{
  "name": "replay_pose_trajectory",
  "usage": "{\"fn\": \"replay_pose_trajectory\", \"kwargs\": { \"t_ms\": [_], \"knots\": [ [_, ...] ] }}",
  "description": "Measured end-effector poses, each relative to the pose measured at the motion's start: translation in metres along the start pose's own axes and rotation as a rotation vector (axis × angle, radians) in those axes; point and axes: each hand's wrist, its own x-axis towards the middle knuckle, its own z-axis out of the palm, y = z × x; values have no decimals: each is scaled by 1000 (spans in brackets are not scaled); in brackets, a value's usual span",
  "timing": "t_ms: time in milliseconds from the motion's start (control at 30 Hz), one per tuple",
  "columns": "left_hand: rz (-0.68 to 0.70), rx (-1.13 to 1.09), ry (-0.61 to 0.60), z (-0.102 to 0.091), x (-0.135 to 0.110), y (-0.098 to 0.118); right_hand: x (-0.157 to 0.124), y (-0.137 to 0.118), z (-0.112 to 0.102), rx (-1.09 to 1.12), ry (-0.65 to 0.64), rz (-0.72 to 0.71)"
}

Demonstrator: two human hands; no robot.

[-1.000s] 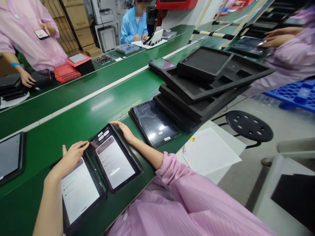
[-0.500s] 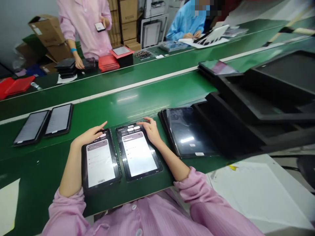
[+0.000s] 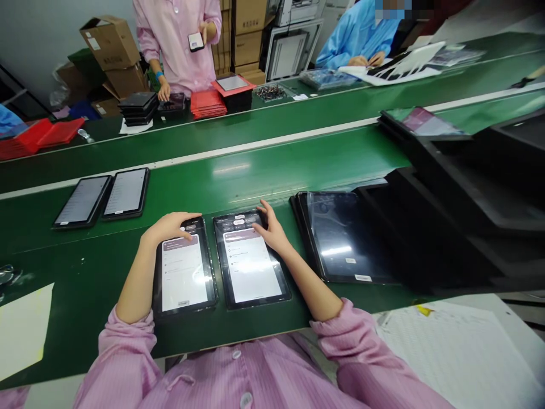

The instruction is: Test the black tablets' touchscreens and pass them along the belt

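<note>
Two lit tablets lie side by side in front of me, both in clear film with white pages on screen. My left hand (image 3: 170, 228) rests over the top of the left tablet (image 3: 185, 278), fingers stretched along its upper edge and thumb over the screen. At the upper right corner of the right tablet (image 3: 253, 267) is my right hand (image 3: 272, 230), its fingers apart. The right thumb lies over the upper screen, and the fingertips reach the top edge. Neither tablet appears lifted. Whether the fingertips press the glass, I cannot tell.
Two more lit tablets (image 3: 125, 192) lie at left on the green bench (image 3: 264, 170). Dark film-covered tablets (image 3: 353, 238) and black trays (image 3: 468, 182) stand at right. A yellowish sheet (image 3: 25, 329) is at far left. Across the bench, two people handle devices and red pouches (image 3: 208, 105).
My left fingers have come down from a raised point to lie along the tablet's top. My right thumb has swung out over the screen. The whole view has shifted slightly.
</note>
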Motion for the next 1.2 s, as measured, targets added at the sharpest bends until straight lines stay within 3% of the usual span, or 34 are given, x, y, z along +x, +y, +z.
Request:
{"fn": "replay_pose_trajectory", "kwargs": {
  "t_ms": [100,167,300,400,567,733,867,1000,1200],
  "knots": [
    [-70,22,120,0,5,3,5,10,2,186,140,118],
    [-74,48,173,1,5,5,5,14,1,261,154,165],
    [74,21,6,5,-3,11,-7,10,0,236,54,170],
    [59,101,-110,8,-12,17,-20,1,-1,141,-53,100],
    [48,184,-199,14,-16,21,-35,-10,-8,47,-149,34],
    [23,221,-215,18,-14,24,-40,-5,-12,106,-179,19],
    [34,136,-196,16,-14,24,-40,9,-11,185,-40,88],
    [46,119,-153,15,-9,25,-39,23,-11,89,149,212],
    [65,127,-155,15,-4,29,-43,16,-13,11,176,227]
  ]
}}
